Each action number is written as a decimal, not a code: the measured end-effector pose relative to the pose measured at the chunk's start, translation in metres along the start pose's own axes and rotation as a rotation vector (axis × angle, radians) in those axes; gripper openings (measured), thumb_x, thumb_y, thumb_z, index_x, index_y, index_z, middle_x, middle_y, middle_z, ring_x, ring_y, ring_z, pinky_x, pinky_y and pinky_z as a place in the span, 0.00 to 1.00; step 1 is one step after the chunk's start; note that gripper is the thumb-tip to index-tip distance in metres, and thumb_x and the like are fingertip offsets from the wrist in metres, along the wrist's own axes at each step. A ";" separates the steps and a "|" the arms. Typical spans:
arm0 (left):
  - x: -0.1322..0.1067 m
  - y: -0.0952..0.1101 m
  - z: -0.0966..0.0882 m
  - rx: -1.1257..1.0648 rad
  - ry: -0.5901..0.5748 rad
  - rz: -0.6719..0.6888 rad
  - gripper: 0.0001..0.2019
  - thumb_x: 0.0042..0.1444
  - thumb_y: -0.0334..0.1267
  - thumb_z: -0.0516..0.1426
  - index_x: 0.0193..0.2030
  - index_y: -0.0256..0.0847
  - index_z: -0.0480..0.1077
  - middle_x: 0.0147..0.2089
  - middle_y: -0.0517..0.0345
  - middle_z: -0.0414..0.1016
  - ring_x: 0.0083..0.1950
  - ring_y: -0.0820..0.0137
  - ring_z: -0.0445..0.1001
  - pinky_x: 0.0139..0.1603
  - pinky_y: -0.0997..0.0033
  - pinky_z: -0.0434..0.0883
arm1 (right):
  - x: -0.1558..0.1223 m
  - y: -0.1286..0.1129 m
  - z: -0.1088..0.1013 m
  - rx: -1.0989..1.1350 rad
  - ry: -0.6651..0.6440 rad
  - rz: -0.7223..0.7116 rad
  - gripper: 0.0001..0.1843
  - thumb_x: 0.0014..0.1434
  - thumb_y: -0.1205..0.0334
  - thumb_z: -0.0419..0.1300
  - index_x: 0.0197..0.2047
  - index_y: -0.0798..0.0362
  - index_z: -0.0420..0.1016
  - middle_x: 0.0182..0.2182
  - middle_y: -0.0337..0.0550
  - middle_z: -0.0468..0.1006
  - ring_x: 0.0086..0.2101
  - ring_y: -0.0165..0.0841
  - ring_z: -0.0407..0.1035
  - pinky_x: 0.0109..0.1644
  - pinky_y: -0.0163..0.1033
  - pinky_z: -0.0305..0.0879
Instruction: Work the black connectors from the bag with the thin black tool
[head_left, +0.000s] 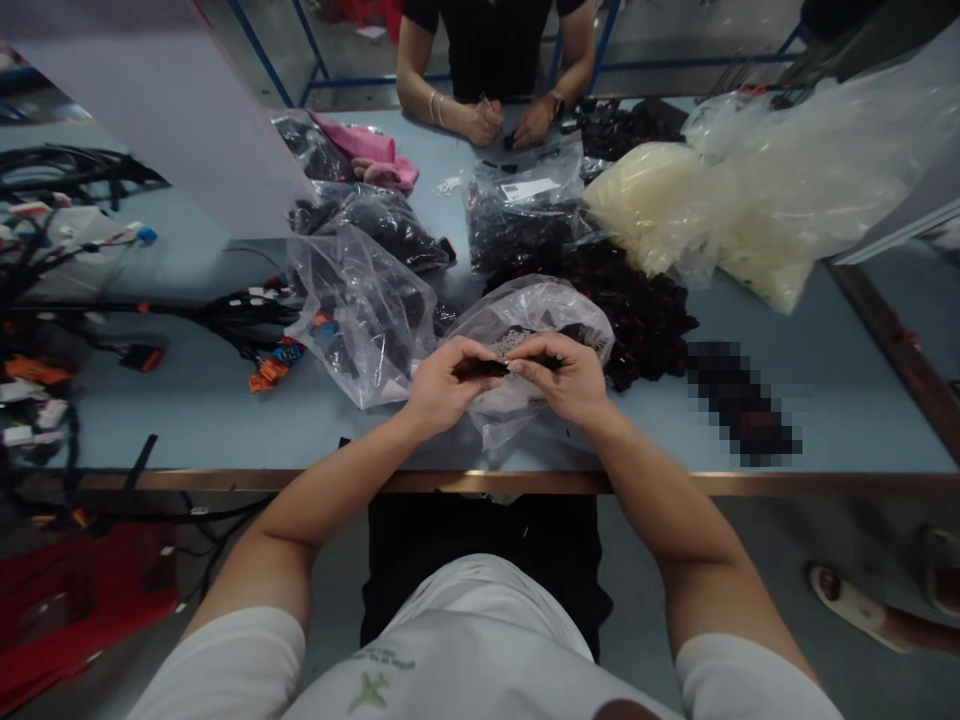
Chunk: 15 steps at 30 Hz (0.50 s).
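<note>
My left hand (pixel 444 385) and my right hand (pixel 566 380) meet above the near edge of the table (pixel 187 410). Both are closed in a pinch on a small black connector part (pixel 491 367) held between them. Just behind my hands lies a clear plastic bag (pixel 536 305) with small parts inside. A heap of black and dark red connectors (pixel 637 300) lies to the right of it.
Across the table a person in black works with both hands (pixel 510 122). Several clear bags of black parts (pixel 360 300), a pink cloth (pixel 375 155) and bags of white parts (pixel 675 205) cover the middle. Wire harnesses (pixel 247 320) lie at the left. A sandalled foot (pixel 847 600) is at the right.
</note>
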<state>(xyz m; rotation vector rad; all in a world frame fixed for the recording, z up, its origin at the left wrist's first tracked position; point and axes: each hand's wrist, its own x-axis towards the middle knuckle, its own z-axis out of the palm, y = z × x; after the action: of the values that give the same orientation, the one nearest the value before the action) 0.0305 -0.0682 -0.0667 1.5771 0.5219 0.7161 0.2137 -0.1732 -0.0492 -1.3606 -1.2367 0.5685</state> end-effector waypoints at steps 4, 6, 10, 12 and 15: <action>-0.003 0.005 0.002 0.093 0.019 0.059 0.20 0.54 0.51 0.74 0.44 0.42 0.76 0.41 0.56 0.85 0.40 0.67 0.85 0.46 0.65 0.84 | 0.001 -0.001 -0.002 -0.042 -0.049 -0.032 0.15 0.63 0.43 0.72 0.37 0.45 0.87 0.35 0.43 0.88 0.37 0.38 0.80 0.48 0.47 0.78; -0.003 0.006 0.002 0.128 0.020 0.084 0.20 0.54 0.52 0.74 0.44 0.42 0.77 0.40 0.57 0.85 0.39 0.67 0.85 0.45 0.66 0.84 | 0.001 -0.001 -0.002 -0.047 -0.067 -0.044 0.14 0.64 0.44 0.72 0.37 0.45 0.87 0.34 0.43 0.87 0.36 0.38 0.80 0.48 0.46 0.77; -0.004 0.005 0.000 0.238 0.035 0.145 0.17 0.57 0.51 0.72 0.44 0.43 0.78 0.41 0.57 0.85 0.40 0.68 0.85 0.45 0.69 0.83 | 0.001 0.000 -0.003 -0.063 -0.090 -0.059 0.13 0.64 0.45 0.72 0.37 0.46 0.87 0.33 0.42 0.87 0.35 0.37 0.79 0.46 0.45 0.76; -0.004 0.006 -0.002 0.316 0.037 0.179 0.14 0.60 0.49 0.71 0.45 0.43 0.79 0.41 0.57 0.85 0.40 0.69 0.84 0.44 0.70 0.82 | 0.001 0.002 -0.004 -0.073 -0.098 -0.051 0.13 0.64 0.46 0.72 0.36 0.46 0.87 0.33 0.42 0.87 0.35 0.36 0.78 0.45 0.44 0.75; -0.006 0.007 -0.004 0.449 0.022 0.218 0.09 0.62 0.44 0.70 0.46 0.45 0.80 0.42 0.58 0.86 0.40 0.68 0.84 0.43 0.71 0.81 | 0.002 0.003 -0.006 -0.071 -0.119 -0.042 0.14 0.63 0.45 0.72 0.35 0.47 0.86 0.32 0.42 0.86 0.34 0.35 0.77 0.44 0.43 0.75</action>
<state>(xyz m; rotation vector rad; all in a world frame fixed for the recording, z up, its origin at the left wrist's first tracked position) 0.0235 -0.0706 -0.0606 2.0707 0.5573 0.8188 0.2209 -0.1732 -0.0499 -1.3719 -1.3905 0.5879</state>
